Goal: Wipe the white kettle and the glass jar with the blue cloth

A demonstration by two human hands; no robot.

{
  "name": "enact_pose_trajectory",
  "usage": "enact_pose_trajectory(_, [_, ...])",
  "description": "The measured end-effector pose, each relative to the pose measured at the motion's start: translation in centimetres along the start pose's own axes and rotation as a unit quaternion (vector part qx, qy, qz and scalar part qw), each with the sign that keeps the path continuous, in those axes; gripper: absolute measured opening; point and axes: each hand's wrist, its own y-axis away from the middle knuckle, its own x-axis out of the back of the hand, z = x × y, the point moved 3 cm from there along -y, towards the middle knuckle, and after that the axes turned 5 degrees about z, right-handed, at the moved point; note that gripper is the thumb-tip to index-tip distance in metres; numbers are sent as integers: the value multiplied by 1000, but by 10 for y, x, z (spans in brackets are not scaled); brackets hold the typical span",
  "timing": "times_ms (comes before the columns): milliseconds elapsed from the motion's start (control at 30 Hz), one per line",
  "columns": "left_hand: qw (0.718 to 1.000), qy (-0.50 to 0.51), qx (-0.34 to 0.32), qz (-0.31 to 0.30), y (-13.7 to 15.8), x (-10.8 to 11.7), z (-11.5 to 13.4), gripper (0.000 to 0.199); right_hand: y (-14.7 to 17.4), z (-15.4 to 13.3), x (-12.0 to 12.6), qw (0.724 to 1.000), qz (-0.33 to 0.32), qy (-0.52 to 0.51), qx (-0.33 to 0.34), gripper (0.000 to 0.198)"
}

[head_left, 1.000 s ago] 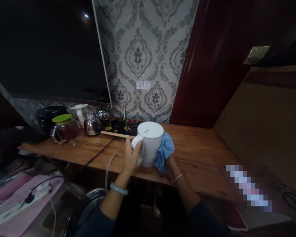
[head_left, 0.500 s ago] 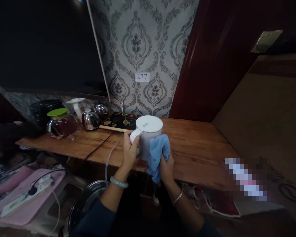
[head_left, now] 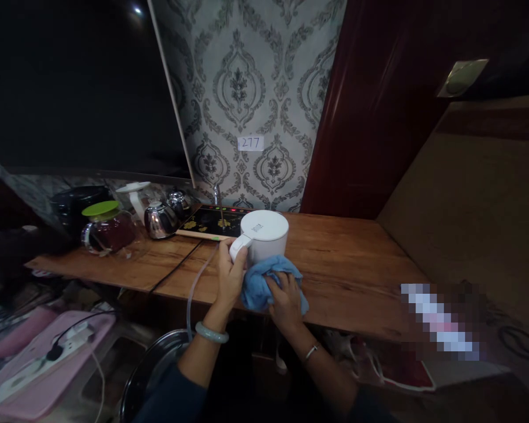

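Near table edge (head_left: 335, 320): kettle (head_left: 267, 235), both hands, cloth (head_left: 255, 285).

Perhaps home tea corner: kettles (head_left: 161, 218), wallpaper (head_left: 247, 100)

A round white plastic kettle (head_left: 265, 236) and a crumpled sky-blue cloth (head_left: 259, 284) sit on the reddish-brown grained wooden bench (head_left: 348, 276). The grey damask-patterned wallpaper (head_left: 247, 94) shows behind; a lime-green-lidded glass jug (head_left: 106, 226) holds dark red liquid.
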Motion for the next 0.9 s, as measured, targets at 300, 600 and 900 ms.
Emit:
enact_pose_trajectory(300, [1000,-14,-6,-2,-1,1,0,34,5,4,21,997,6,-79,-9,53])
enact_pose_trajectory(600, [1000,-18,-17,-3,-1,0,11,31,-50,-9,32,996,79,-46,12,56])
enact_pose_trajectory(900, [1000,4,-10,-6,0,0,-2,33,3,0,2,995,-97,17,-34,58])
